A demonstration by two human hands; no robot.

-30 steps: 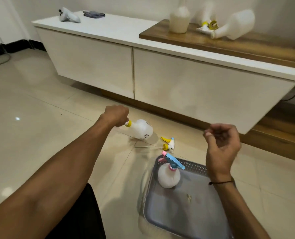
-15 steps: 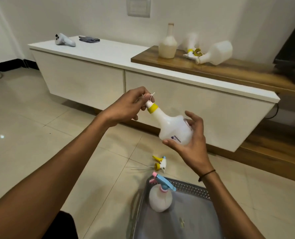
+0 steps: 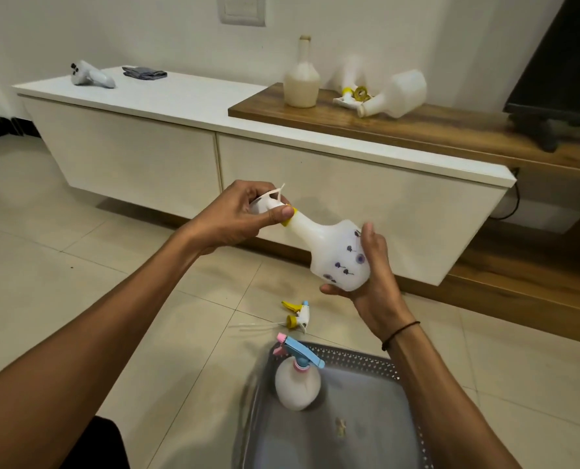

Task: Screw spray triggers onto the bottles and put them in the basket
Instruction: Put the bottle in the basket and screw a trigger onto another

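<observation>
I hold a white bottle [image 3: 336, 252] with small purple flower prints tilted in the air, its neck pointing up and left. My right hand [image 3: 371, 279] cups its round base. My left hand [image 3: 244, 214] is closed around the white spray trigger with a yellow collar [image 3: 287, 219] at the bottle's neck. On the floor below lies a loose yellow and white trigger [image 3: 297, 314]. A grey perforated basket [image 3: 359, 362] sits in front of me, with a white bottle [image 3: 297, 384] wearing a blue and pink trigger inside.
A long white cabinet [image 3: 166, 160] with a wooden shelf [image 3: 417, 125] faces me. On the shelf stand a cream bottle [image 3: 301, 79], a lying bottle [image 3: 397, 96] and another trigger [image 3: 351, 94]. A white controller [image 3: 90, 76] and grey cloth [image 3: 144, 72] rest at the left end.
My left hand lifted the bottle off the floor by its trigger. My right hand came in and took hold of the base. The bottle has since turned so the flower prints face me.
</observation>
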